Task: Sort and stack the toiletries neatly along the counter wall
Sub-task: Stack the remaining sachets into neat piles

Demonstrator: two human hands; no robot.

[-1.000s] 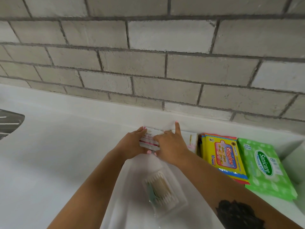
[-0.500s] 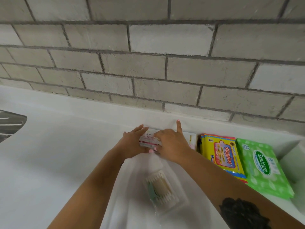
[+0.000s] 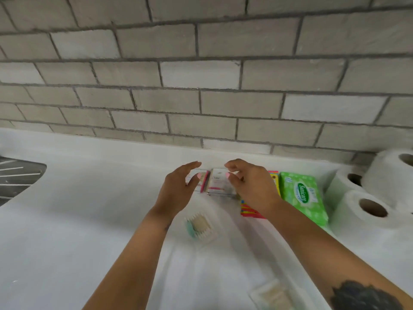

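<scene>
The head view looks down on a white bench (image 3: pixel 67 220) that ends at a grey brick wall (image 3: pixel 201 86). Two small soap boxes lie at the foot of the wall, side by side: the left box (image 3: pixel 202 181) with a pink edge and the right box (image 3: pixel 220 183), white with a pink stripe. They are just beside each other; whether they touch I cannot tell.

The left hand (image 3: pixel 176 189) is over the left box. Its fingers (image 3: pixel 192 165) are nearly straight and spread a little, and they hold nothing. The right hand (image 3: pixel 252 184) is to the right of the right box, partly above it. Its fingers (image 3: pixel 233 164) are loosely curled, and they hold nothing also. Whether the hands touch the boxes I cannot tell.

To the right of the soap boxes, along the wall, lies a yellow and red pack (image 3: pixel 250 212), mostly hidden under the right hand. Just beside it, further right, lies a green wipes pack (image 3: pixel 301 195) with the word "Sanicare". Further right again are three paper rolls (image 3: pixel 366 209), lying close together near the wall.

In front of the soap boxes, away from the wall, lies a clear cotton swab box (image 3: pixel 200 227) on the bench. A second clear box (image 3: pixel 272 296) is nearer to the person, at the lower edge; it is blurred. Far to the left of the soap boxes, a dark metal sink (image 3: pixel 15 177) shows at the edge.
</scene>
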